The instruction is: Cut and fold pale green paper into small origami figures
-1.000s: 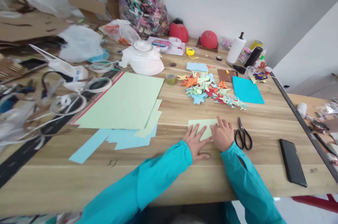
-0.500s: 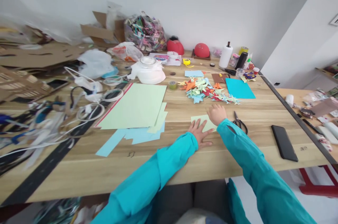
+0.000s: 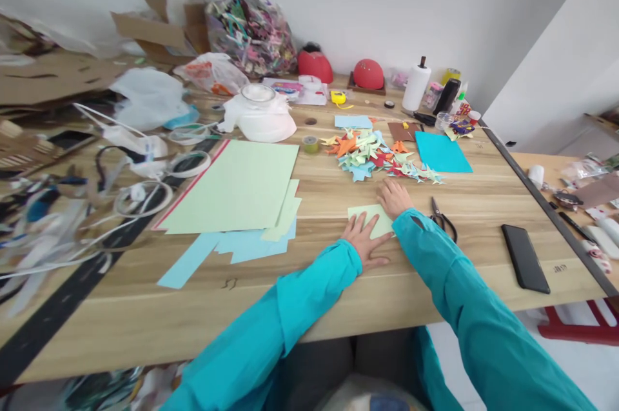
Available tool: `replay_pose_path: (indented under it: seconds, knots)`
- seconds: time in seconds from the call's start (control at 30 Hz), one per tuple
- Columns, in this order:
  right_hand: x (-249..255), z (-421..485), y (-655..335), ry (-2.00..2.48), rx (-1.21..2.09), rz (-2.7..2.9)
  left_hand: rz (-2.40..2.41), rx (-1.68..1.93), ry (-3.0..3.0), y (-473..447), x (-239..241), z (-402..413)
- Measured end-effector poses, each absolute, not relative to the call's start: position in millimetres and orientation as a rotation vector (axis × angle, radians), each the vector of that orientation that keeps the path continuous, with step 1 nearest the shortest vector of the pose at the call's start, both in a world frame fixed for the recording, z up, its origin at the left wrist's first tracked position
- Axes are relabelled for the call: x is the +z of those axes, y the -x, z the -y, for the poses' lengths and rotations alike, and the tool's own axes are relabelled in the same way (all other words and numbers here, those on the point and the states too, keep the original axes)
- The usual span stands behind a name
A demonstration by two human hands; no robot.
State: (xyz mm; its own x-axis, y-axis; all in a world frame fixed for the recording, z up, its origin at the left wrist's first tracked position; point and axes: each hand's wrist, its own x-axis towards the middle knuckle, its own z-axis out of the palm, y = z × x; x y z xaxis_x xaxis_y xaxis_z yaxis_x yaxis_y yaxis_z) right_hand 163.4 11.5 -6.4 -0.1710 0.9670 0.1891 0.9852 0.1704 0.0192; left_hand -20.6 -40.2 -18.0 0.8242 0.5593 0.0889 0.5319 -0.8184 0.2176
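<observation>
A small piece of pale green paper [image 3: 382, 225] lies on the wooden table in front of me. My left hand [image 3: 362, 240] presses flat on its left part with the fingers spread. At the paper's upper right edge is my right hand [image 3: 395, 197], its fingers bent and held close together against the paper and table; the fingertips are not clearly seen. Dark-handled scissors [image 3: 443, 220] rest just right of my right hand. Beyond both hands lies a pile of small folded paper shapes [image 3: 370, 151] in orange, green, blue and red.
Large pale green sheets [image 3: 236, 185] with blue strips [image 3: 191, 261] lie left. A tape roll [image 3: 310, 144] and turquoise sheet [image 3: 443, 152] are farther back. A black phone [image 3: 525, 259] lies right. Cables [image 3: 145, 198] and tools clutter the far left.
My view has shifted slightly, turning right and down. My right hand has moved a little, its fingers now reaching farther past the paper's top edge; the left hand stays spread on the paper.
</observation>
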Motion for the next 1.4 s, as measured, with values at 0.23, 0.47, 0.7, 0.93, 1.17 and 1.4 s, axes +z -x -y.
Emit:
replay_pose_path:
  seconds: [0.23,0.47,0.7,0.93,1.17,1.4]
  knots:
    - [-8.2,-14.0,-162.7,1.931,-0.170,2.284,-0.840,0.153,-2.849,22.6,-13.2,39.7]
    - [-6.7,-11.0,-159.5,1.963,-0.202,2.263,-0.557,0.144,-2.987,7.2,-4.9,28.1]
    - [-4.8,-10.5,-159.1,1.916,-0.203,2.284,-0.416,0.230,-3.013,-1.8,-21.5,25.0]
    - [-7.5,-12.3,-158.7,1.924,-0.189,2.264,-0.577,0.187,-3.001,-11.6,-13.0,32.7]
    - [-8.1,-13.2,-159.6,1.960,-0.162,2.269,-0.617,0.154,-2.983,-21.4,-7.8,33.7]
    - [-7.5,-10.9,-158.0,1.962,-0.198,2.246,-0.569,0.200,-2.992,-3.3,-19.0,36.8]
